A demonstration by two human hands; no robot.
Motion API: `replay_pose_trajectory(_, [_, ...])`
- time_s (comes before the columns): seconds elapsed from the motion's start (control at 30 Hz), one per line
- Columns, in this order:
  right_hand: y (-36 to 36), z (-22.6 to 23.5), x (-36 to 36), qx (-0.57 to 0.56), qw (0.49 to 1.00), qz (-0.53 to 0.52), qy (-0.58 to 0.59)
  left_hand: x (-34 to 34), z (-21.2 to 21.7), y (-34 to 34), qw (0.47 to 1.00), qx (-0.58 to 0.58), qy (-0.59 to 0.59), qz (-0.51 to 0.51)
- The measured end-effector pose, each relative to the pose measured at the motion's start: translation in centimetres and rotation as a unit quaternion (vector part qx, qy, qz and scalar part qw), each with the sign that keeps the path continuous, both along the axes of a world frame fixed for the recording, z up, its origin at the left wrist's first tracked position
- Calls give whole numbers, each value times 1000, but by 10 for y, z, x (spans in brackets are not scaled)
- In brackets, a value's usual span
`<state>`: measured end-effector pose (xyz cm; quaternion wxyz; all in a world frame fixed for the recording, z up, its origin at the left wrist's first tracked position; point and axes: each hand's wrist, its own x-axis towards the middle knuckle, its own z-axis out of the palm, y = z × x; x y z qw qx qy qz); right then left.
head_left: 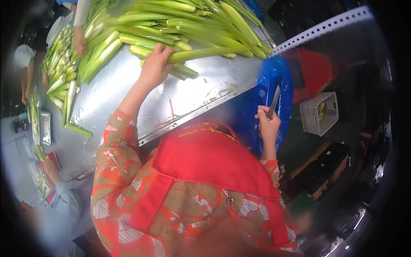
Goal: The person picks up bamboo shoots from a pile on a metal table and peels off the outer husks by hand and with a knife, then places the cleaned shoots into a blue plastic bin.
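Observation:
My left hand [156, 65] is closed round the near end of a long green celery stalk [209, 52], by the front of a heap of similar stalks [171, 26] on a metal table [128, 79]. In my right hand [269, 126] is a knife [274, 102], its blade pointing up and away from me. That hand is held off the table's right end, over blue plastic sheeting [276, 81]. Short cut ends and thin scraps [205, 100] lie along the table's near edge.
Another person's hand [79, 43] touches the stalks at the far left, beside a pile of trimmed stalks [64, 68]. More people work along the left side. To the right are a perforated white strip [325, 26], a red container [314, 70] and a pale crate [319, 115] with green pieces inside.

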<state>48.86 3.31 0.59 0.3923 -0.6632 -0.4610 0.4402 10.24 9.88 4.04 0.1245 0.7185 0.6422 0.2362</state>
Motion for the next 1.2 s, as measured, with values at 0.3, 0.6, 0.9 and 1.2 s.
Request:
replay_pose_trajectory(0.3, [11, 53, -10, 76, 983, 83, 146, 115, 23, -4, 716, -83, -691, -50])
replay_pose_trajectory(0.6, [-15, 54, -2, 117, 962, 47, 244, 232, 16, -25, 604, -184, -773, -54])
replay_pose_trajectory(0.9, [-22, 39, 65, 69, 945, -24, 317, 226, 55, -44, 940, 201, 24, -276])
replay_pose_trajectory(1.2, [-14, 23, 96, -105, 875, 109, 460, 229, 23, -42, 935, 131, 20, -330])
